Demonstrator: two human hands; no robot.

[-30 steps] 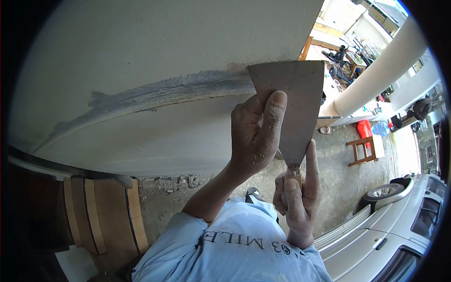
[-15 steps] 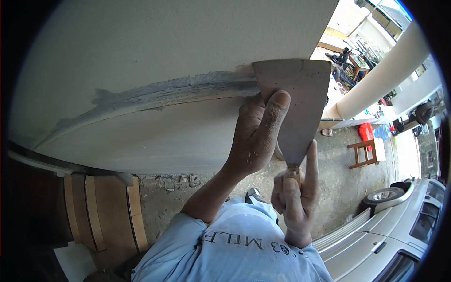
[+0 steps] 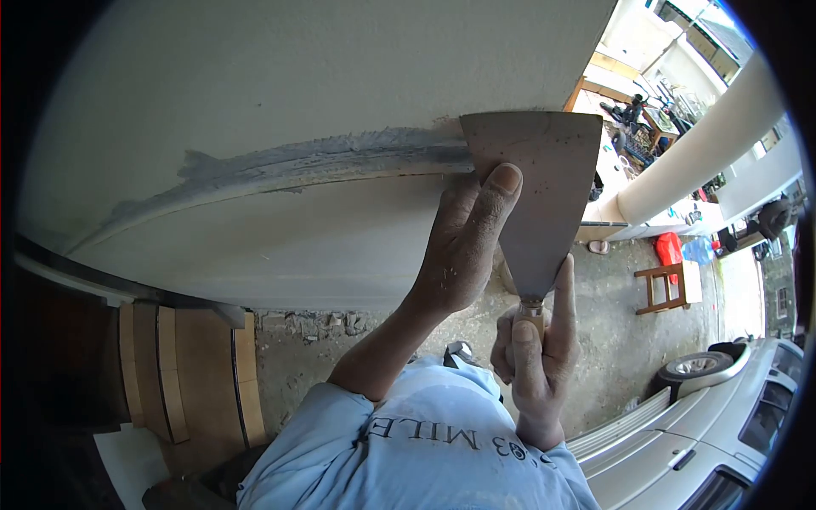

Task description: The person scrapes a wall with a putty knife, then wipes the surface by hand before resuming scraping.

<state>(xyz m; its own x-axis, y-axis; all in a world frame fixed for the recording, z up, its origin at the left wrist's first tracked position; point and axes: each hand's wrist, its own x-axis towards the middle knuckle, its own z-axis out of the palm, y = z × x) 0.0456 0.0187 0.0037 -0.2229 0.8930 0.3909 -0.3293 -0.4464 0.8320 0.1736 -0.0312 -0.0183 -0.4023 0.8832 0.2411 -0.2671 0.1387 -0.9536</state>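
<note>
My right hand (image 3: 537, 365) is wrapped round the handle of a wide putty knife (image 3: 544, 195), its index finger stretched along the lower blade. The metal blade points upward, its broad edge at the top near the wall's end. My left hand (image 3: 466, 242) is closed at the blade's left edge, thumb lying on the front face; its other fingers are hidden behind. A pale edge shows behind the lower blade, too covered to name. Left of the blade, a rough streak of grey filler (image 3: 314, 161) runs along the white wall (image 3: 357, 68), above a thin crack-like line.
Tiled steps (image 3: 200, 365) are at lower left. On the right are a round white column (image 3: 697, 144), a wooden stool (image 3: 667, 289), a red bag (image 3: 669, 248) and a parked silver vehicle (image 3: 680, 433). Rubble lies along the wall's foot on the concrete ground (image 3: 616, 340).
The view has shifted slightly, so the wall and yard sit a little differently in frame. Both hands keep their hold on the putty knife, nearly unmoved.
</note>
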